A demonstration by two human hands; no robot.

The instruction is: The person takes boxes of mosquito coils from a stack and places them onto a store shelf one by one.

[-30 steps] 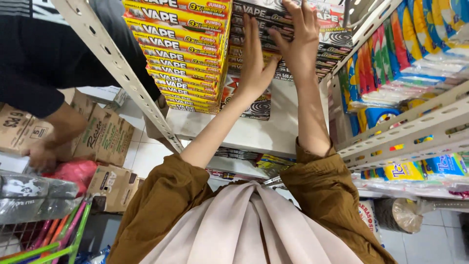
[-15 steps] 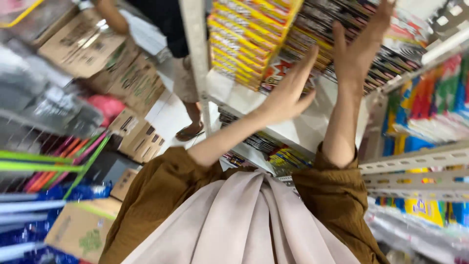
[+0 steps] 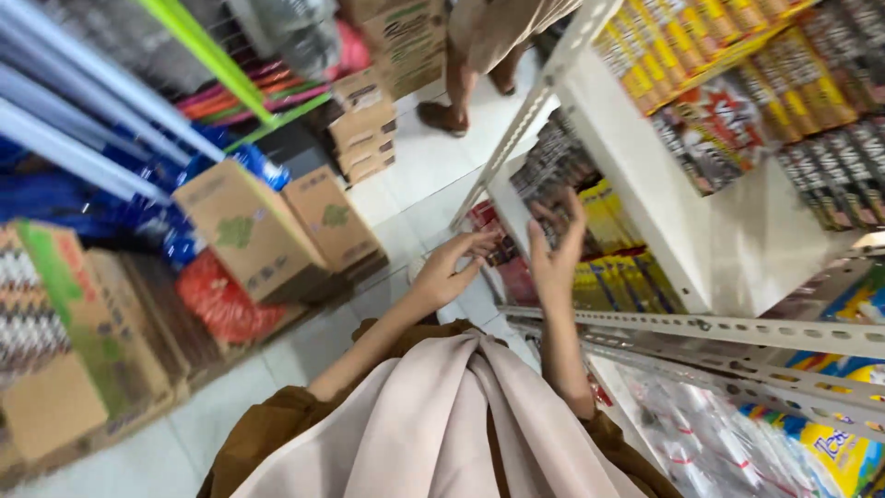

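Over on the far left sat stacked cardboard boxes (image 3: 244,226) on the pale tiled floor (image 3: 406,175), with a red bag (image 3: 217,300) wedged just beside them, so nothing on that side was close to either hand. Moving in toward the middle, the left hand (image 3: 452,267) hung in the air with its fingers loosely apart, gripping nothing, and pointed up and to the right at the lower shelf. Just to its right, the right hand (image 3: 556,249) was raised with fingers spread and empty too, and it looked like the nearer of the two to the goods. The closest stuff was the row of yellow and blue packs (image 3: 613,258) standing upright on that lower shelf, directly right of the right hand, near but not touching as far as I could tell. Their long sides ran roughly up and down in the view. Right again came the white shelf panel (image 3: 645,212), then stacks of yellow boxes (image 3: 664,55) higher up, well apart from both hands. Another person's leg and sandal (image 3: 447,115) showed further down the aisle.
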